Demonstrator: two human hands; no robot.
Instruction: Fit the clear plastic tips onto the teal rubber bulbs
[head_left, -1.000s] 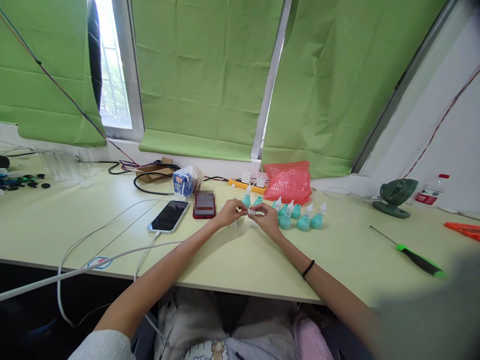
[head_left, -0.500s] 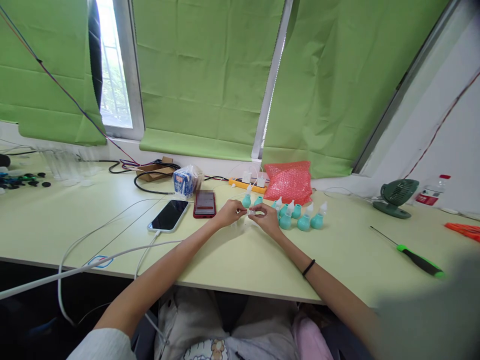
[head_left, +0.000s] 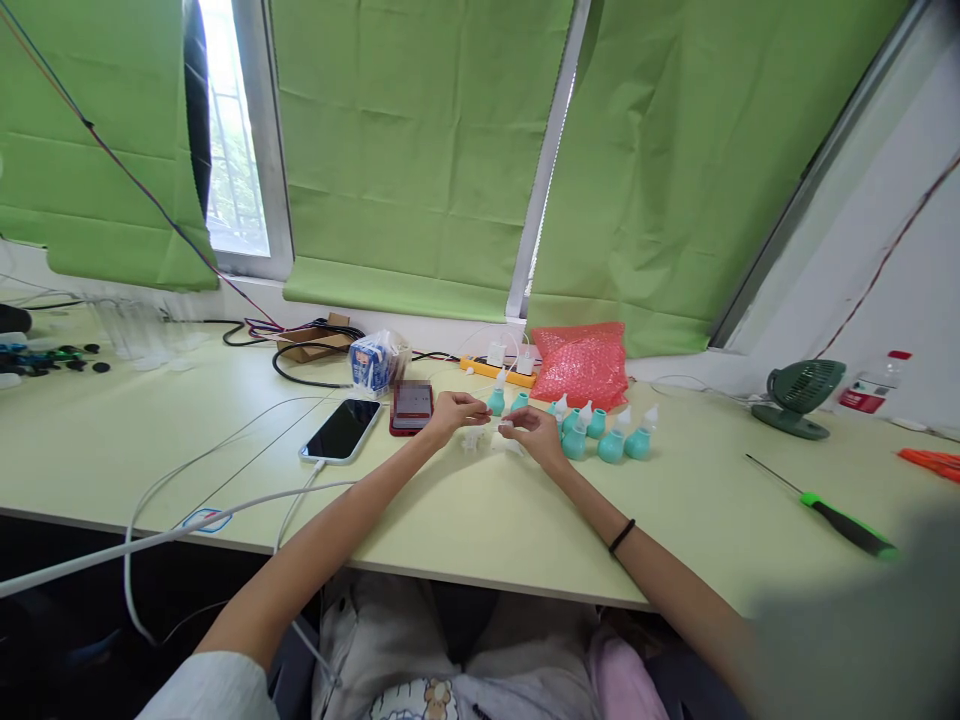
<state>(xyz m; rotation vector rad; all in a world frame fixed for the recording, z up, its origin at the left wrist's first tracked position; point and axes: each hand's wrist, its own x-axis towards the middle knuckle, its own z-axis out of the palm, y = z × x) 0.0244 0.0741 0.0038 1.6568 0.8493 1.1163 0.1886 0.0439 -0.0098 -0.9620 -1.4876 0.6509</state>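
Near the middle of the table, my left hand [head_left: 459,413] is closed in a pinch, and what it grips is too small to make out. Just to its right, my right hand [head_left: 534,434] pinches a small clear piece [head_left: 505,427] between thumb and fingers. Small clear parts [head_left: 472,438] lie on the table below my left hand. Several teal bulbs with clear tips stand behind and to the right of my right hand, among them one bulb [head_left: 610,447] at the front. Another teal bulb [head_left: 496,403] stands just behind the gap between my hands.
On the pale table [head_left: 450,520], a white phone [head_left: 341,431] and a red-cased phone [head_left: 412,408] lie left of my hands. Behind are a tissue pack [head_left: 370,363], an orange power strip [head_left: 480,369] and a red bubble-wrap bag [head_left: 580,364]. A screwdriver [head_left: 844,522] and a fan [head_left: 802,395] are right.
My hands have moved slightly apart, with my left hand a little up and away from the clear piece. More of the small clear parts on the table now shows. The view has shifted slightly.
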